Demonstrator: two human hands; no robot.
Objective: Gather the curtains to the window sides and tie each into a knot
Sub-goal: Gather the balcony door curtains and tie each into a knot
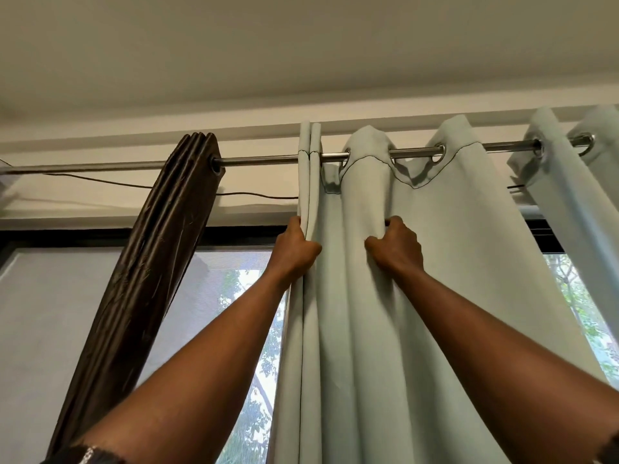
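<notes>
left hand (296, 247) grips the pale green curtain (368, 329) at its leading edge; right hand (397, 246) clutches a fold further in, below the metal rod (261, 159).

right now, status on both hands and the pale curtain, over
Left hand grips pale curtain at its edge, right hand grips a fold. Curtain spread along rod, no knot. Brown curtain bunched left, clear of hands.
</notes>
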